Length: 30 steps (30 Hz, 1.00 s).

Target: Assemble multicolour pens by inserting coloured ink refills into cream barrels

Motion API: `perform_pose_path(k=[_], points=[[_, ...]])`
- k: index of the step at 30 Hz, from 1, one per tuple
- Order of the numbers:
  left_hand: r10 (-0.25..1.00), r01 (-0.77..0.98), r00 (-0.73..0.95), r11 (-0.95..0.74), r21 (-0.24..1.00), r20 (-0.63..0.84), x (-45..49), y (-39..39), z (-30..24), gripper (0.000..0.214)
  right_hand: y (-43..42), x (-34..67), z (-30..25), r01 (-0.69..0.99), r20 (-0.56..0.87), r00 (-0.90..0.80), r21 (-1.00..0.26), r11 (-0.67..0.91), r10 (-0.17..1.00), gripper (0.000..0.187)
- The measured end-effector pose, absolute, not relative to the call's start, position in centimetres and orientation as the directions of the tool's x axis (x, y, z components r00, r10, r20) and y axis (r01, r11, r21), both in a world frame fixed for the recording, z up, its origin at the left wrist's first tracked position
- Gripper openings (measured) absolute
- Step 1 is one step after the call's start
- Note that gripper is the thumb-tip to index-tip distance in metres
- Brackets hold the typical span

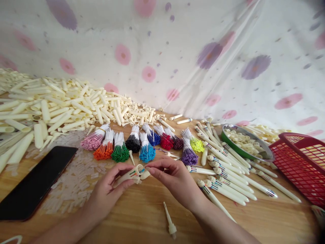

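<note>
My left hand (108,189) is closed around a cream multicolour pen barrel (130,175), its open end tilted up to the right. Coloured strips show in slots near that end. At its mouth, my right hand (175,179) pinches a small blue piece (143,170) between thumb and fingertips. A short cream part (145,175) sits just under those fingertips; which hand carries it I cannot tell. Behind the hands stand bundles of thin white refills with coloured ends, including light blue (147,152), green (120,151) and purple (189,156). A cream cone-shaped part (169,218) lies in front.
Cream tubes (58,108) are heaped at left, behind a black phone (38,179) and scattered clear sleeves (73,176). Several assembled pens (228,173) lie at right, near a metal bowl (264,156) of small parts and a red basket (297,162). A flowered sheet (157,44) hangs behind.
</note>
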<state>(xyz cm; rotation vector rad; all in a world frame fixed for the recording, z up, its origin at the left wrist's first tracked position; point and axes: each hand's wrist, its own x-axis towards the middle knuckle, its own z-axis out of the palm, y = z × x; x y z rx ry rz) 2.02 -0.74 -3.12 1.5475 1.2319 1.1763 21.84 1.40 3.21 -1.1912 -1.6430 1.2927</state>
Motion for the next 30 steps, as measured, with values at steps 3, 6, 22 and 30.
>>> perform_pose_path(k=[3,6,22,30], points=[[0.974,0.254,0.074,-0.225,0.941,0.213,1.9,-0.8,-3.2,0.017,1.2,21.6,3.0,0.225,-0.012,-0.303,-0.973,0.059,0.953,0.015],[0.971,0.253,0.078,-0.237,0.938,0.224,1.9,-0.9,-3.5,0.018,1.2,21.5,3.0,0.218,0.007,-0.306,-0.973,0.078,0.952,0.013],[0.973,0.234,0.214,-0.141,0.962,0.09,2.2,-0.9,-2.8,0.021,2.3,22.9,2.6,0.317,0.012,-0.502,-0.928,0.197,0.865,0.013],[0.97,0.201,0.22,-0.147,0.968,0.101,2.0,-0.8,-3.1,0.023,2.2,23.8,4.5,0.395,0.115,-0.502,-0.851,0.346,0.857,0.013]])
